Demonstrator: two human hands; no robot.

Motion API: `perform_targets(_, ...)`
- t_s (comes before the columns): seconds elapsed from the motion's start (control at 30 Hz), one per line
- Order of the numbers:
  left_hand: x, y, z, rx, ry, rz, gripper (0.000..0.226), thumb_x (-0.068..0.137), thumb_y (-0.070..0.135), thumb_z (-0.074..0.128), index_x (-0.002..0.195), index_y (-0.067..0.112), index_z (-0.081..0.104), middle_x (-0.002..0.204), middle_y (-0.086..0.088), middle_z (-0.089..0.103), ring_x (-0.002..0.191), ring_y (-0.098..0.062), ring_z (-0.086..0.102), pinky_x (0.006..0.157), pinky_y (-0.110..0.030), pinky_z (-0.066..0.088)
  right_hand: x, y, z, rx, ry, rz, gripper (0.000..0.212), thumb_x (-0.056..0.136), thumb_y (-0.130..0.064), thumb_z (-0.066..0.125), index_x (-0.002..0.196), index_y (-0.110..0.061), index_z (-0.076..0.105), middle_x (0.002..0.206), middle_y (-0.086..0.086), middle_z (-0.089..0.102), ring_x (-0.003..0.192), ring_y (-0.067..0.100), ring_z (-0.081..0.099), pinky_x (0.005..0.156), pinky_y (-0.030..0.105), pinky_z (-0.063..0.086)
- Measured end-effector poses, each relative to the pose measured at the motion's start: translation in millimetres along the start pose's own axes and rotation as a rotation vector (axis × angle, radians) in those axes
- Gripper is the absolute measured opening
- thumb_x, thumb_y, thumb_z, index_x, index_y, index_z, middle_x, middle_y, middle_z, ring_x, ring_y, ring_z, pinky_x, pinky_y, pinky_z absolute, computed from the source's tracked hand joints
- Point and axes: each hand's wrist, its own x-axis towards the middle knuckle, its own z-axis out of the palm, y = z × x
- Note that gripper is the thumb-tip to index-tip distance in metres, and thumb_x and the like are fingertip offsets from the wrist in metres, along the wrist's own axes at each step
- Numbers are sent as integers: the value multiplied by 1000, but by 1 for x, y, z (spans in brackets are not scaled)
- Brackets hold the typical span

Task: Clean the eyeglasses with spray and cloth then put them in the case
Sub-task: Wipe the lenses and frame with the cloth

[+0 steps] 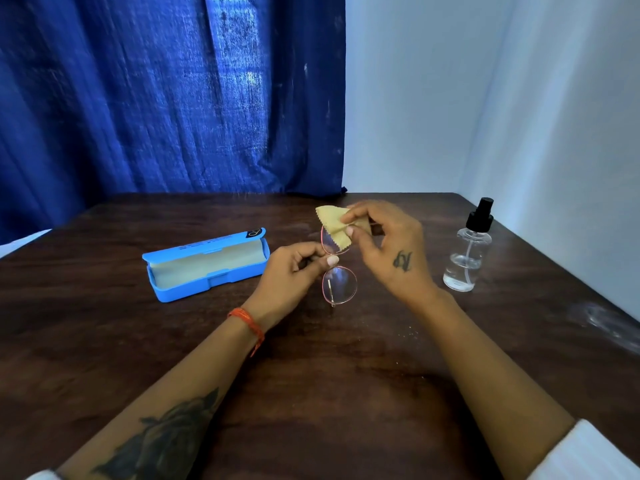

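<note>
Head view. The left hand [294, 268] pinched the eyeglasses [338, 268] at the bridge between thumb and curled fingers, holding the thin pink frame on end above the dark wooden tabletop [311, 358], one lens toward the person and the other farther away. The right hand [384, 247] pinched a yellow cloth [334, 225] with a zigzag edge against the farther lens, thumb on the near face and fingers behind. The case [204, 265], blue with a pale lining, lay open on the tabletop to the left of both hands; its lid bore a dark logo patch and a line of small print, neither readable. The spray bottle [467, 251], clear with a black pump head and no visible label, stood upright to the right, apart from the hands. A blue curtain [166, 95] hung behind.
</note>
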Motion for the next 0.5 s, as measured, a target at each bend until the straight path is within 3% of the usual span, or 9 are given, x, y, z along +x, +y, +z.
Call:
perform_targets(0.07,0,1,1,-12,7,13,11,86,11,60,77,13,66,72,-1,65,70,-4,59,70,-15,47,0,0,-1,117,-3,162,19,76,-5,69,81,-23,67,82,-11,68,76,4,62,66,20,49)
perform_targets(0.13,0,2,0,-37,38,18,14,86,10,59,75,17,66,71,0,64,68,1,59,68,-10,46,-1,0,-1,283,-51,340,22,74,-4,71,77,-25,67,81,-8,69,73,9,65,67,26,53)
perform_targets(0.3,1,1,-4,-84,86,-34,12,86,10,59,78,15,67,77,-9,64,73,-10,57,69,-17,48,-6,-5,6,697,-117,649,23,72,6,71,74,-17,68,73,0,71,69,11,66,65,23,53)
perform_targets(0.43,1,1,-3,-40,94,-32,12,86,11,60,78,17,67,76,-5,65,71,-5,57,68,-14,48,0,-3,-7,628,-208,719,22,69,6,73,72,-16,70,67,0,70,65,13,65,62,24,54)
perform_targets(0.5,1,2,-1,-24,101,-19,11,85,12,61,76,16,66,70,-1,63,65,-1,55,66,-12,46,2,-3,-12,440,-72,620,21,70,5,72,74,-16,69,66,-4,69,62,9,62,58,21,53)
